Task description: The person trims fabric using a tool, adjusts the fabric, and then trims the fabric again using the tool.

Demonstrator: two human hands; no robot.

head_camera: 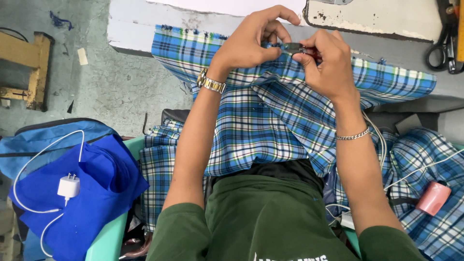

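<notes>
A blue, white and green plaid cloth [261, 125] is draped from the worktable edge down over my lap. My left hand [251, 41] pinches the cloth's upper fold, its fingers curled onto the fabric; a gold watch sits on that wrist. My right hand [328, 63] grips a small dark metal tool with a red part [296, 48] and presses it against the same fold, right beside the left fingertips. A silver chain bracelet is on my right wrist.
Black scissors [442, 48] lie at the table's right end. More plaid cloth [430, 159] is piled at right with a pink object [433, 197] and white cables. At left a blue bag [92, 193] holds a white charger [68, 186]. A wooden piece [29, 67] stands on the concrete floor.
</notes>
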